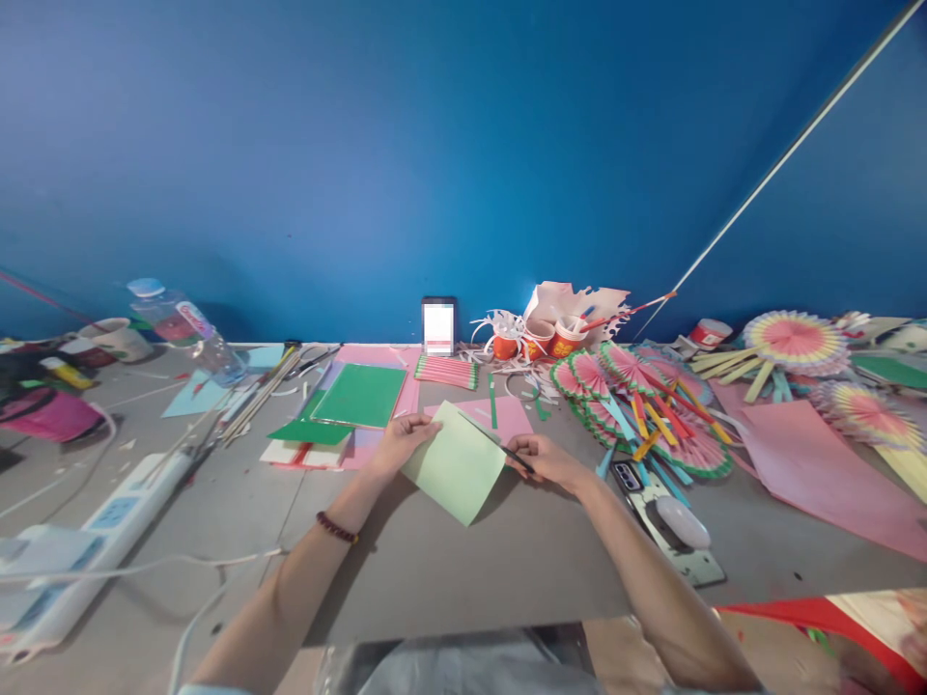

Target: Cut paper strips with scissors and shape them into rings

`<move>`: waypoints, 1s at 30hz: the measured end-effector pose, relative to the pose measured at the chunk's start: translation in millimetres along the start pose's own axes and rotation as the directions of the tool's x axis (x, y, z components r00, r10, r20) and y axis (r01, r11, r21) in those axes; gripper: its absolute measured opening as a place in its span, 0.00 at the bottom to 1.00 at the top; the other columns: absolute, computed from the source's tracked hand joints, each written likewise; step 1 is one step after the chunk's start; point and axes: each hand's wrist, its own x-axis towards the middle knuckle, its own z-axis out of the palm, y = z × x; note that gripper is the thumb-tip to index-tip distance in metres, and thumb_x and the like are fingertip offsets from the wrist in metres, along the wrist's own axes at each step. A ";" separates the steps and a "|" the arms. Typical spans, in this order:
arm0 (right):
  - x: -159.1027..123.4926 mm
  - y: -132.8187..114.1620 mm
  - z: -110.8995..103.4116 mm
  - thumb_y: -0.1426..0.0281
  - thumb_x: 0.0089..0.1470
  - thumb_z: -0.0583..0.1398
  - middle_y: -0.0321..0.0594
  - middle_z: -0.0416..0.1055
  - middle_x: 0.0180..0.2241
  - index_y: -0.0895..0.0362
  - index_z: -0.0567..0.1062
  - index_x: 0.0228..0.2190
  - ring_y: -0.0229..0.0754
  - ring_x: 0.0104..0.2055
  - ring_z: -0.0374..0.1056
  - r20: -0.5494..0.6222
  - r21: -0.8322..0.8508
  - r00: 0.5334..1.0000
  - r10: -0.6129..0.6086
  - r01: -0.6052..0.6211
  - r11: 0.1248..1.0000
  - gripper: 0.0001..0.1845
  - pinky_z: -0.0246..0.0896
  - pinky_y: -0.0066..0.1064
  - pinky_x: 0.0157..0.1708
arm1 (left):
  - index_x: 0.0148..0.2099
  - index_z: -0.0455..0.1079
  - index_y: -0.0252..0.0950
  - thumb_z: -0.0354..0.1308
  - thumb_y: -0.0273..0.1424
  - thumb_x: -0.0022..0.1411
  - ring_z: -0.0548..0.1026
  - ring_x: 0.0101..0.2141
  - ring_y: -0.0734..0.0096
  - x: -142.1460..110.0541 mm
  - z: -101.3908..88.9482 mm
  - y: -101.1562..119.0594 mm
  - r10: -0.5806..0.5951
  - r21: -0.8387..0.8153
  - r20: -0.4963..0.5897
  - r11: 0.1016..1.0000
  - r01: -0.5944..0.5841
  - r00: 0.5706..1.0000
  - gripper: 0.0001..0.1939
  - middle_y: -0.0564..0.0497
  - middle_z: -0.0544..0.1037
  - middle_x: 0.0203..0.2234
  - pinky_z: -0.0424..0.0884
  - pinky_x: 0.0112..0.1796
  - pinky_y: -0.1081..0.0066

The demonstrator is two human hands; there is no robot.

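A light green sheet of paper (458, 468) hangs tilted between my two hands above the grey table. My left hand (407, 442) pinches its upper left edge between thumb and fingers. At the right corner of the sheet, my right hand (542, 458) is closed around a pair of dark scissors (516, 458), whose blades lie along the paper's upper right edge. Part of the scissors is hidden by my fingers. Behind the sheet lies pink paper (513, 415) with a thin green strip (493, 401) on it.
Green paper (362, 394) is stacked to the left, near a leaning bottle (188, 323) and a power strip (108, 531). Folded paper fans (652, 405) and a phone (699, 560) sit on the right. A lit screen (438, 326) and paper cups (569, 336) stand along the blue wall.
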 end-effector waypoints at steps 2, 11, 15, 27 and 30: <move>0.5 1.1 0.0 0.57 0.45 0.62 0.27 0.62 0.16 0.58 0.71 0.26 0.27 0.16 0.52 -0.001 0.008 1.000 -0.004 0.004 1.000 0.16 0.39 0.23 0.16 | 0.27 0.72 0.35 0.68 0.42 0.44 0.71 0.20 0.73 -0.2 0.1 0.3 -0.011 0.002 -0.003 1.000 0.011 1.000 0.16 0.54 0.76 0.20 0.64 0.23 0.75; -2.2 -3.5 2.9 0.58 0.41 0.65 0.27 0.61 0.17 0.58 0.68 0.25 0.27 0.16 0.53 0.008 0.044 1.000 0.020 -0.020 0.999 0.17 0.37 0.22 0.15 | 0.28 0.72 0.34 0.67 0.44 0.43 0.71 0.19 0.72 -4.7 5.3 5.4 -0.048 0.037 0.004 0.998 0.047 0.999 0.18 0.53 0.76 0.20 0.63 0.22 0.74; -3.1 -4.5 4.0 0.56 0.40 0.66 0.27 0.61 0.16 0.58 0.68 0.25 0.26 0.16 0.51 0.007 0.046 1.000 0.028 -0.028 0.999 0.19 0.36 0.22 0.15 | 0.28 0.72 0.34 0.67 0.45 0.43 0.71 0.19 0.72 -4.7 6.4 4.1 -0.033 0.059 0.015 0.998 0.032 0.999 0.19 0.53 0.76 0.20 0.63 0.21 0.74; -0.1 1.8 3.4 0.53 0.41 0.66 0.26 0.60 0.16 0.57 0.68 0.26 0.26 0.15 0.50 0.033 0.026 0.999 0.022 -0.023 0.999 0.22 0.38 0.21 0.13 | 0.28 0.72 0.34 0.68 0.44 0.43 0.71 0.18 0.75 -7.6 11.1 2.4 -0.048 -0.002 0.065 0.999 0.049 0.997 0.18 0.53 0.76 0.20 0.64 0.21 0.75; 0.4 3.2 3.2 0.53 0.41 0.66 0.26 0.60 0.16 0.58 0.68 0.26 0.26 0.15 0.49 0.035 0.019 0.999 0.016 -0.016 1.000 0.22 0.38 0.21 0.14 | 0.28 0.72 0.34 0.68 0.43 0.43 0.71 0.18 0.75 -8.6 12.6 2.9 -0.060 -0.003 0.069 0.998 0.060 0.996 0.18 0.54 0.76 0.19 0.65 0.21 0.76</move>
